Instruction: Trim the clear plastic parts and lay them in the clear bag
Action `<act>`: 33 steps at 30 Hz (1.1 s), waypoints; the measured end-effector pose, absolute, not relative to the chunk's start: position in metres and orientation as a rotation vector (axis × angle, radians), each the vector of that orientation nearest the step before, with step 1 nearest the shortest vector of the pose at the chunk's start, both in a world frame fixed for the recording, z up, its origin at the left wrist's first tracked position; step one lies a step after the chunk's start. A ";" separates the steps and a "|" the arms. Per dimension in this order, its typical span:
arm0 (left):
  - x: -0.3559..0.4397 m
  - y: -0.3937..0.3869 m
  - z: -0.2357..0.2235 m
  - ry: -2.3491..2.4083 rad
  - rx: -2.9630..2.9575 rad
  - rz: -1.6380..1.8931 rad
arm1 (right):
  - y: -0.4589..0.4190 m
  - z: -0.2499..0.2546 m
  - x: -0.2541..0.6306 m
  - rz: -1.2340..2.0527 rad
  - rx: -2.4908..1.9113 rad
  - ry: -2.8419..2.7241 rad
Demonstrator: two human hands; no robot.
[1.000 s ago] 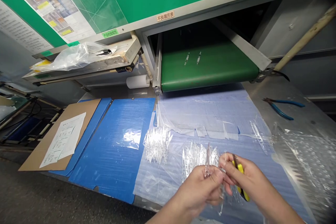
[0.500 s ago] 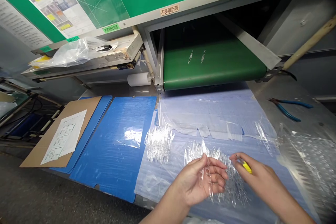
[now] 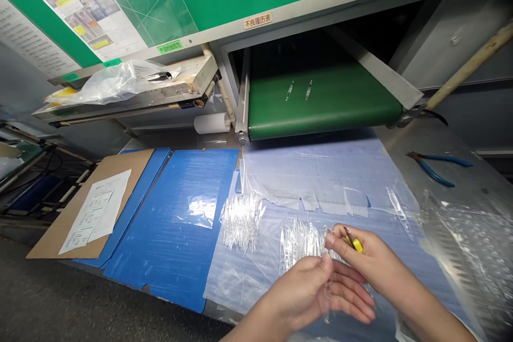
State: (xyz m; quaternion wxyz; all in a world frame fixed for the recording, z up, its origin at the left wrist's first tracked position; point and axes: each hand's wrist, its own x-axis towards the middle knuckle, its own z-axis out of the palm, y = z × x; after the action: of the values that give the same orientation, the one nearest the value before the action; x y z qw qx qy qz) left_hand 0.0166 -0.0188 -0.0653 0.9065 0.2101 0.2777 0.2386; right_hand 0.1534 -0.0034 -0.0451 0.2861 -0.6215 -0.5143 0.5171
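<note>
In the head view, the person is handling a slim, clear, colourless plastic piece [image 3: 327,299], which is looking very light and probably fairly stiff, though its thin build is suggesting that a hard squeeze could be bending or snapping it. Its glossy surface is likely offering little friction, so a gentle pinch along its length, rather than at an end, would be suiting it best. The piece is running across the left hand [image 3: 308,288], from beside the raised thumb down past the inner side of the fingers, which are extending to the right, well apart from the thumb. The thumb and forefinger of the right hand [image 3: 363,256] are meeting just beyond the left thumb, near the piece's far end; whether they are pinching it, one cannot tell. That same hand is keeping its other fingers curled around a small yellow-handled tool with a dark metal part [image 3: 356,245]. Just beyond the hands, a heap of clear, slender plastic pieces [image 3: 300,240] is lying on a translucent bluish plastic sheet [image 3: 304,171], which is covering part of the grey metal bench [image 3: 476,179].
</note>
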 end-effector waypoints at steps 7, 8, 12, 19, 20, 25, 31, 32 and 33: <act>0.008 -0.016 -0.059 0.915 0.883 0.686 | -0.006 -0.044 0.161 1.423 -1.639 -1.383; 0.007 -0.016 -0.059 0.941 0.901 0.699 | -0.006 -0.043 0.162 1.401 -1.633 -1.377; 0.008 -0.016 -0.056 0.929 0.851 0.682 | -0.005 -0.041 0.164 1.389 -1.598 -1.346; 0.005 -0.014 -0.041 0.949 0.838 0.706 | -0.020 -0.037 0.159 1.249 -1.622 -1.523; 0.004 -0.014 -0.039 0.959 0.844 0.706 | -0.025 -0.036 0.159 1.243 -1.622 -1.563; 0.000 -0.013 -0.034 0.958 0.900 0.755 | -0.043 -0.031 0.155 1.186 -1.695 -1.707; 0.001 -0.015 -0.034 0.984 0.949 0.767 | -0.042 -0.027 0.152 1.137 -1.602 -1.832; 0.001 -0.015 -0.034 0.989 0.962 0.766 | -0.041 -0.027 0.151 1.118 -1.609 -1.817; 0.001 -0.015 -0.034 0.994 0.974 0.765 | -0.042 -0.027 0.150 1.097 -1.623 -1.796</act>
State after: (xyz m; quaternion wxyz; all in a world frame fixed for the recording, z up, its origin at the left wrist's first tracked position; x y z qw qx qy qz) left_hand 0.0012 -0.0151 -0.0339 0.7009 0.4374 0.4466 0.3434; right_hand 0.1504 -0.0415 -0.0268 0.2395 -0.5930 -0.6560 0.4009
